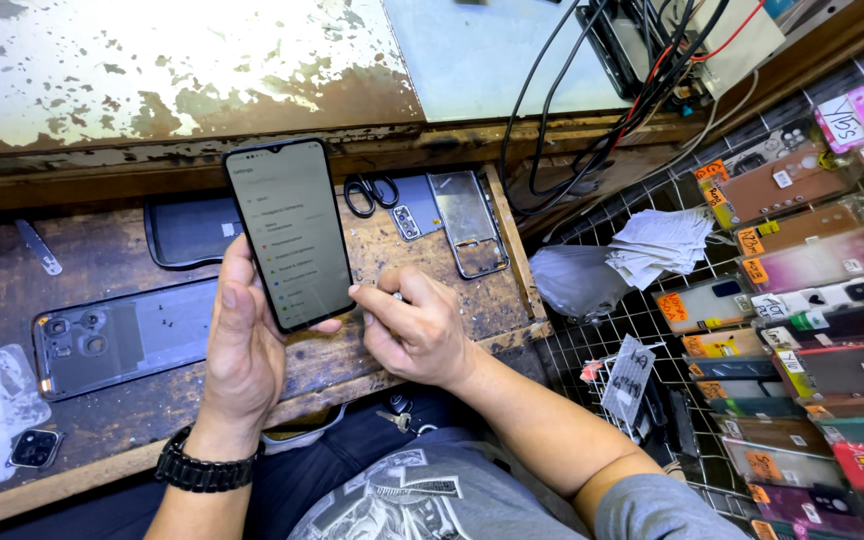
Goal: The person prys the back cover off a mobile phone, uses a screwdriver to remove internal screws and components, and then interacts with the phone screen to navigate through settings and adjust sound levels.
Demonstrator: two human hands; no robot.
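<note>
A: Left hand (244, 345) — what has it got?

B: A dark smartphone (290, 235), held upright above the worn wooden surface (122, 270). Fingers curled round its lower left edge, thumb along the side. Screen lit, showing a list of menu rows. Black watch (202, 467) on that wrist.

A: Right hand (414, 330)?

B: Loosely curled, just beside the phone's lower right corner, forefinger touching the edge near the bottom of the screen. Something small and pale shows at the fingertips; cannot tell what it is, or whether it is gripped.

A: Lying on the surface?

B: A phone back housing with camera cut-outs (122, 340) left of the held phone, well below it. A small camera module (34, 448) near the front edge. A dark flat panel (190, 228) behind the phone. Black-handled scissors (370, 192), then a clear phone case (467, 222) to the right. Metal tweezers (38, 246) far left.

A: Off to the side?

B: Wire rack (602, 345) on the right, hung with packaged phone cases (802, 290). A stack of folded papers (664, 245) on it. Black cables (592, 110) trailing down from above.
</note>
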